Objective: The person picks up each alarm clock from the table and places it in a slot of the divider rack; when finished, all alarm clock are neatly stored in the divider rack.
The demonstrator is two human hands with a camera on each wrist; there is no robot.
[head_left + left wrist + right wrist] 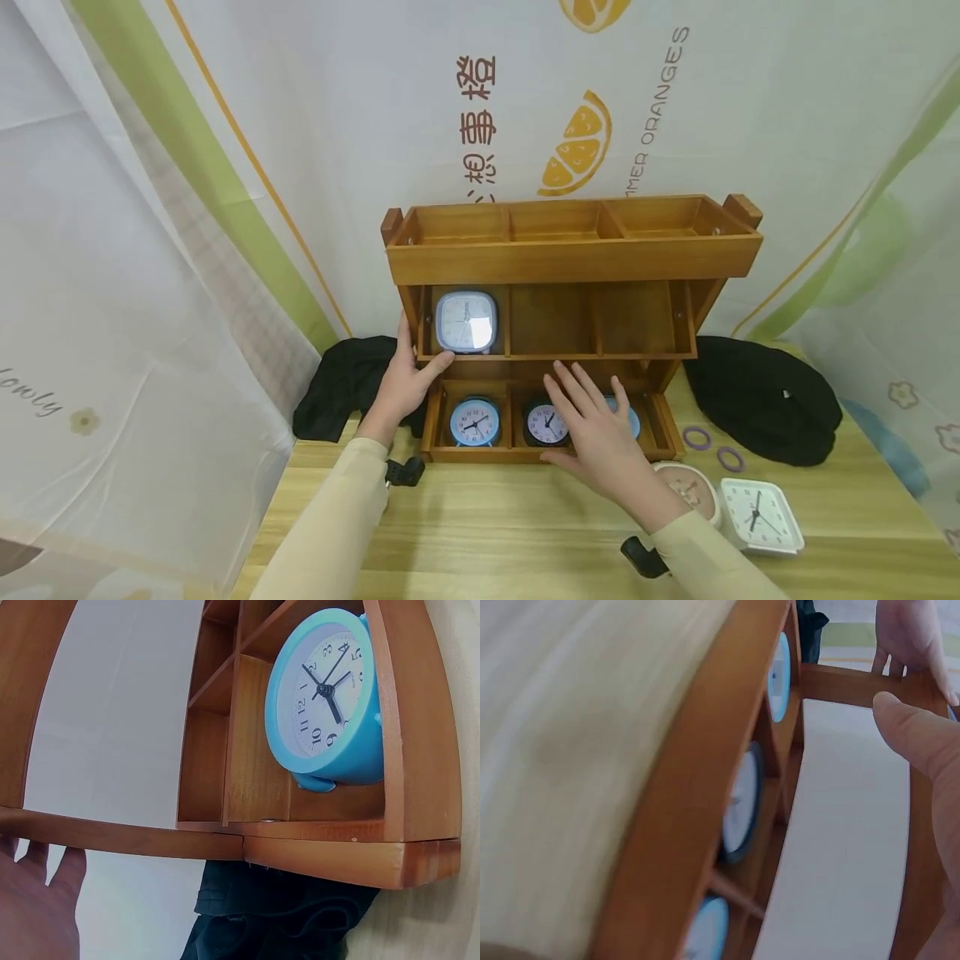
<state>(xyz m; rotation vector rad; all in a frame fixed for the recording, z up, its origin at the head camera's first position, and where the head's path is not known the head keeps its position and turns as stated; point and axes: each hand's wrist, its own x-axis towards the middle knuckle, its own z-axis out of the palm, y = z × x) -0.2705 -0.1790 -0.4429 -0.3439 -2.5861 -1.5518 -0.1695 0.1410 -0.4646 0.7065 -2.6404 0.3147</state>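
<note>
A three-tier wooden rack (570,262) stands on the table, each tier split into compartments. My left hand (401,387) grips its left side by the middle tier, thumb in front and fingers along the outer side. A pale blue, rounded-square alarm clock (465,321) sits in the middle tier's left compartment. Below it, the bottom tier holds a round blue alarm clock (475,422) at left, a dark-rimmed alarm clock (545,425) in the centre and another blue one (634,422) at right, partly hidden by my right hand (600,429). That hand's fingers are spread, holding nothing.
Right of the rack lie a white square clock (759,515), a round cream clock (686,487) partly behind my right forearm, and two purple rings (697,438). Black cloth (345,387) lies left of the rack, a black item (765,400) right. A printed curtain (337,100) hangs behind.
</note>
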